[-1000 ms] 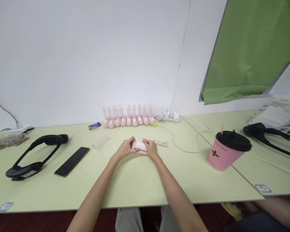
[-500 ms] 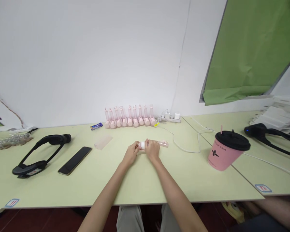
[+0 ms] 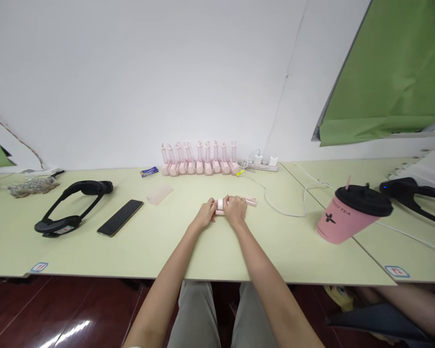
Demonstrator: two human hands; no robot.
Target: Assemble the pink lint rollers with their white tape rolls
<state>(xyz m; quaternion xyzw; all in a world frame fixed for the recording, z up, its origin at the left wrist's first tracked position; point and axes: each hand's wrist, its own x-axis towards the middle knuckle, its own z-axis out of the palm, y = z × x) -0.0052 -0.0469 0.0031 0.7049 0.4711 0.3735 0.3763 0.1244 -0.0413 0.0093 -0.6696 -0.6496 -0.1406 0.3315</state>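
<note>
Both hands work on a pink-and-white device (image 3: 220,205) low over the table, near its middle. My left hand (image 3: 205,214) has its fingers closed on the left end. My right hand (image 3: 235,210) is wrapped over the right part and covers most of it. A clear pink tube (image 3: 252,202) with a small loop sticks out to the right of my right hand. Farther back, a row of pink devices (image 3: 199,167) with upright clear tubes stands along the wall.
A pale pink sheet (image 3: 159,195), a phone (image 3: 120,218), a black headset (image 3: 72,208) and a blue packet (image 3: 149,171) lie to the left. On the right are a pink cup (image 3: 339,224), a white cable (image 3: 286,213), a power strip (image 3: 261,166) and another headset (image 3: 413,193). A person's leg shows lower right.
The camera view has shifted, moving the table slightly up and right in the picture. Both hands keep hold of the pink-and-white device, and my right hand covers more of it.
</note>
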